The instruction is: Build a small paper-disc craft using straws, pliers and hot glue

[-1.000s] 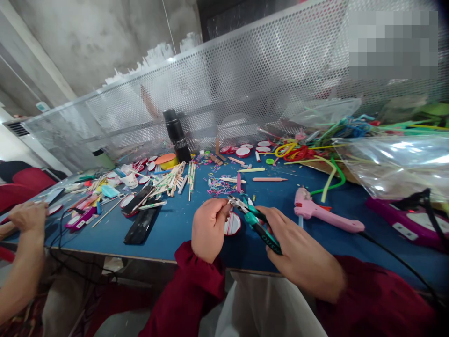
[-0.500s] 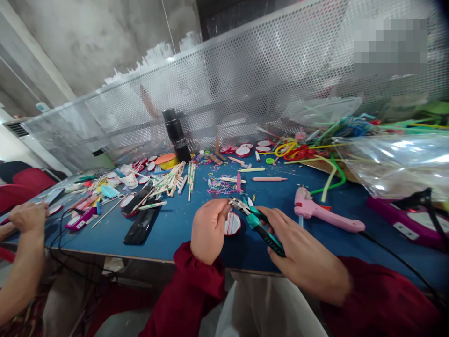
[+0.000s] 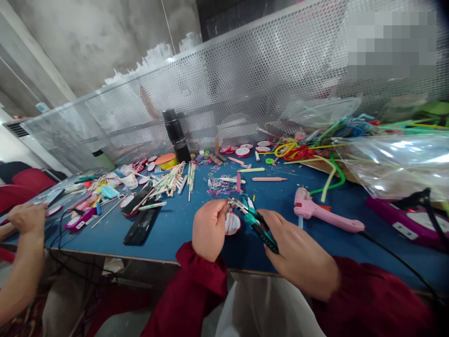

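Note:
My right hand [image 3: 298, 255] is wrapped round the green handles of small pliers [image 3: 254, 220], whose metal jaws point up-left toward my left hand [image 3: 209, 228]. My left hand is curled in a pinch just at the jaw tips; what it pinches is too small to make out. A round red-and-white lid [image 3: 232, 223] lies on the blue table [image 3: 182, 220] right behind both hands. Both sleeves are dark red.
A pink glue gun [image 3: 324, 213] with a black cord lies to the right. Loose rubber bands [image 3: 219, 186], sticks [image 3: 173, 180], a black phone [image 3: 142, 224], a black bottle [image 3: 176, 135] and clear bags of coloured tubes [image 3: 393, 161] crowd the table. Another person's hands [image 3: 26, 217] work at far left. A perforated metal screen [image 3: 245, 89] backs the table.
My hands and the pliers have shifted only slightly; the grip is the same. The other person's hands have barely moved.

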Action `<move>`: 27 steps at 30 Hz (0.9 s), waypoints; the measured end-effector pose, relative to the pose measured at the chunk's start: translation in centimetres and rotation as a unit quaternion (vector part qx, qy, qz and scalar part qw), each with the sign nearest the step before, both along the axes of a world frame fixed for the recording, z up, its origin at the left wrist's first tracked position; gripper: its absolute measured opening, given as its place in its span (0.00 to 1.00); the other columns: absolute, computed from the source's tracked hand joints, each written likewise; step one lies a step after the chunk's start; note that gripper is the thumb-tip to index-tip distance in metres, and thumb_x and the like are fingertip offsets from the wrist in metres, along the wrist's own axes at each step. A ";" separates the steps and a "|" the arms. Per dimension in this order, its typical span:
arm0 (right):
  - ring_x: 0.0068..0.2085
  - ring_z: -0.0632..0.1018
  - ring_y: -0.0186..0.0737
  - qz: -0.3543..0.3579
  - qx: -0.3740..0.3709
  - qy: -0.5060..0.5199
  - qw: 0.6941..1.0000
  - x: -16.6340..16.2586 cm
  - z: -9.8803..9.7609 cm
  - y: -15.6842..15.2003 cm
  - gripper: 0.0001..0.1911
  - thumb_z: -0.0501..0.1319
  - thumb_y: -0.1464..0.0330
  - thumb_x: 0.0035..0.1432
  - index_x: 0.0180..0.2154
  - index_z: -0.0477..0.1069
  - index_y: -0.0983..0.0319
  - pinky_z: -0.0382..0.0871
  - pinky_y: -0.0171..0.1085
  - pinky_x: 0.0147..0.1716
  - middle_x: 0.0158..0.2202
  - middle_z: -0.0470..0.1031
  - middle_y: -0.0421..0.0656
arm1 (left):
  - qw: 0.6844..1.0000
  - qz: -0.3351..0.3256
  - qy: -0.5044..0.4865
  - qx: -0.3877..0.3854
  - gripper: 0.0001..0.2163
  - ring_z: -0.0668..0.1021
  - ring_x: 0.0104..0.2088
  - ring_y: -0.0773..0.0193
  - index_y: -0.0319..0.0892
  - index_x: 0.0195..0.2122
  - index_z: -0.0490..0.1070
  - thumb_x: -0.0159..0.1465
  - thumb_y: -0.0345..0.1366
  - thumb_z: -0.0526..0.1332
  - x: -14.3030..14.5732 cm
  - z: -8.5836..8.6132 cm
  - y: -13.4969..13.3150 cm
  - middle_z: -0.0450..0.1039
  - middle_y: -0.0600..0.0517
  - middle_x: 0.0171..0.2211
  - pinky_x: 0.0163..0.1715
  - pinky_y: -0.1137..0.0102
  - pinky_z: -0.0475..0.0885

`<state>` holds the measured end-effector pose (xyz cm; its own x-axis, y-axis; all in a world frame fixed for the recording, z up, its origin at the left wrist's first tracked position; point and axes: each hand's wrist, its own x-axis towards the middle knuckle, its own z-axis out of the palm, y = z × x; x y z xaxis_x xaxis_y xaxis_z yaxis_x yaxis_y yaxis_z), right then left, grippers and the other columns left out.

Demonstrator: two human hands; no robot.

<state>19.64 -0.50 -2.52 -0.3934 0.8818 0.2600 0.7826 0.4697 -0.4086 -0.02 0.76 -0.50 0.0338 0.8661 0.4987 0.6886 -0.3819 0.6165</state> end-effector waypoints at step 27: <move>0.43 0.80 0.51 -0.057 -0.022 -0.093 0.994 -1.3 1.4 0.0 0.25 0.54 0.76 0.55 0.55 0.62 0.66 0.66 0.41 0.39 0.47 0.74 0.53 | 0.996 0.046 0.048 -0.063 0.13 0.70 0.29 0.65 0.42 0.27 0.69 0.69 0.32 0.53 0.1 -0.4 1.2 0.71 0.52 0.28 0.30 0.71 0.56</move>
